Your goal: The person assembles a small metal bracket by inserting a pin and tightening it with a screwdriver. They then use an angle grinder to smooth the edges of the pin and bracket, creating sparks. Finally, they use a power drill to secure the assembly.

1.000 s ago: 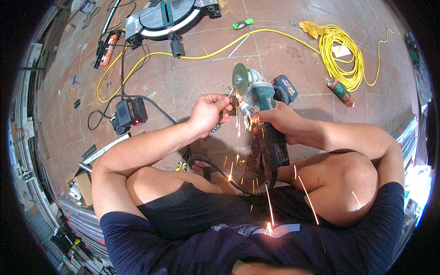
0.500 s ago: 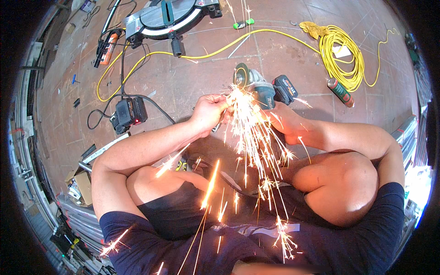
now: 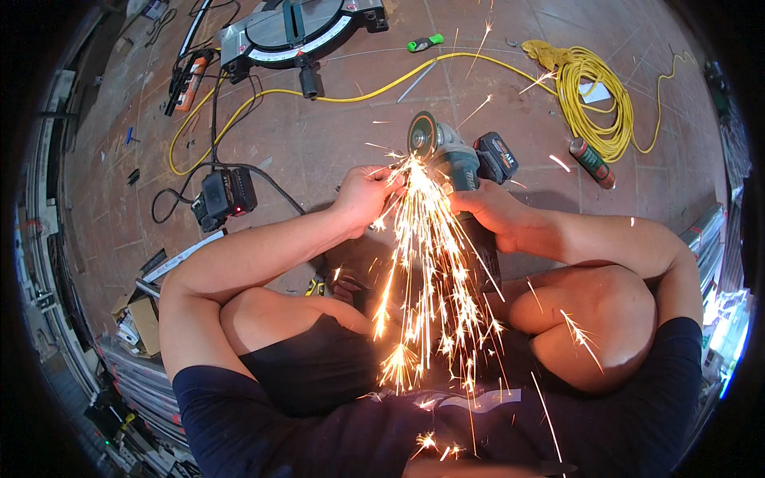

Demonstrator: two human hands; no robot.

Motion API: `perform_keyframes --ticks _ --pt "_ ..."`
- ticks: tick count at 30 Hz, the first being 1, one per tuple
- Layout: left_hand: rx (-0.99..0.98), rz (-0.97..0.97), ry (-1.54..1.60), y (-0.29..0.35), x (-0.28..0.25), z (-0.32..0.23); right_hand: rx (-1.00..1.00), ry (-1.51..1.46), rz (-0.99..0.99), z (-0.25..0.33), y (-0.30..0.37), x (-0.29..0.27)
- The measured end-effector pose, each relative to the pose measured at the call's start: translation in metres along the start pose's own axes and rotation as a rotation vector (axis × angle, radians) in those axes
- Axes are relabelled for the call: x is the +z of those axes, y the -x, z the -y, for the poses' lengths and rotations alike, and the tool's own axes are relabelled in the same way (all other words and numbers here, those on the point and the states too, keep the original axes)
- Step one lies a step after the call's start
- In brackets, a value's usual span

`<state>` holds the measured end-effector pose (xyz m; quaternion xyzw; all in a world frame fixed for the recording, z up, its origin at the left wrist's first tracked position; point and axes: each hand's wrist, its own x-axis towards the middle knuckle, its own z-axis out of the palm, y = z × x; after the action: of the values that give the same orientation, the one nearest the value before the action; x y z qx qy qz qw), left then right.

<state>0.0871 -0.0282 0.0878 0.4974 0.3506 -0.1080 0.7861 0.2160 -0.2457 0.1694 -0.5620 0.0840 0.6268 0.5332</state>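
Two bare hands at work: right hand (image 3: pixel 492 210) wrapped around a teal-and-black angle grinder (image 3: pixel 460 167), grip closed on its body; left hand (image 3: pixel 363 196) in a tight pinch just beside the thin round grey-green disc (image 3: pixel 422 134), apparently on a small metal piece, though glare hides it and its shape cannot be told. Grinder sits ahead of the black-clothed lap (image 3: pixel 311 358), disc end pointing away. Bright orange sparks (image 3: pixel 430 247) stream lapward. Advisable: light, even pressure, skin well off the disc, sparks turned from the body, piece better clamped than pinched. Counts outward, on red-brown tiled floor (image 3: pixel 351 131): one black battery block (image 3: pixel 496 157) right of the grinder; one black battery unit with red light (image 3: pixel 227 195), left; one coiled yellow cable (image 3: pixel 624 111); one crumpled yellow cloth (image 3: pixel 545 54); one red-and-dark cylindrical can (image 3: pixel 592 163); one green-and-black handled tool (image 3: pixel 425 43); one orange bar-shaped case (image 3: pixel 191 84); one grey round-based saw (image 3: pixel 323 36).
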Motion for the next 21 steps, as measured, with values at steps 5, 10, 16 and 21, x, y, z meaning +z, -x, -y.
perform_keyframes --ticks 5,10,16,21 --pt "-0.035 0.001 -0.039 0.006 -0.003 -0.004 0.045 0.083 -0.092 0.010 0.004 0.002" --pt "0.011 -0.040 -0.087 0.006 -0.014 -0.006 -0.021 0.104 -0.089 0.020 0.012 -0.009" --pt "0.264 -0.157 -0.411 -0.003 -0.025 0.001 -0.116 0.101 -0.037 0.016 0.014 -0.017" --pt "0.345 -0.207 -0.679 -0.002 -0.027 -0.006 -0.261 0.180 -0.029 0.015 0.010 -0.017"
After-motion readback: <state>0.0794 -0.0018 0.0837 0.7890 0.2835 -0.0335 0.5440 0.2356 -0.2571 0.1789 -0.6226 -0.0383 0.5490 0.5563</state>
